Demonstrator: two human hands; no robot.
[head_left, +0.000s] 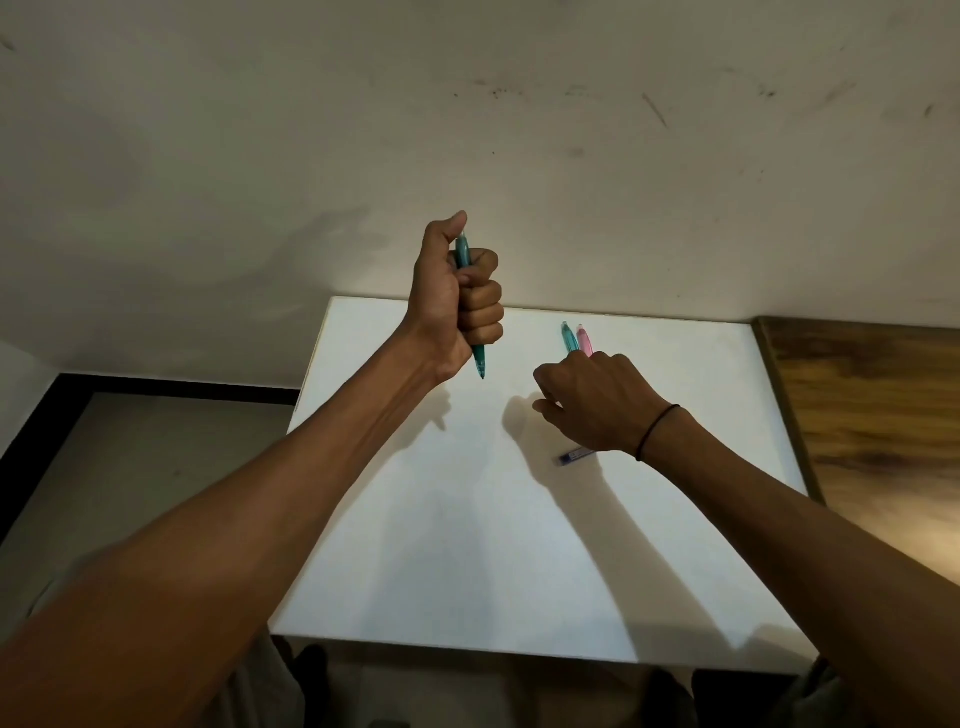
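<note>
A teal pen (462, 252) is gripped tip-down in the fisted left hand (457, 296) at 11 o'clock over the table (467, 545), thumb on its top, probably for clicking. At 1 o'clock, a blue pen (569, 338) and a pink pen (585, 340) lie under the bent fingers of the right hand (597, 400); whether they are gripped cannot be told.

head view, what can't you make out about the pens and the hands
In the head view:
- dark teal pen: mid barrel hidden by curled fingers of the left hand, top by its thumb
- light teal pen and pink pen: near ends behind the right hand
- right hand fingertips: hidden by its own back; touching or gripping those pens unclear
- small blue object: partly under the right wrist, too small to identify
</note>
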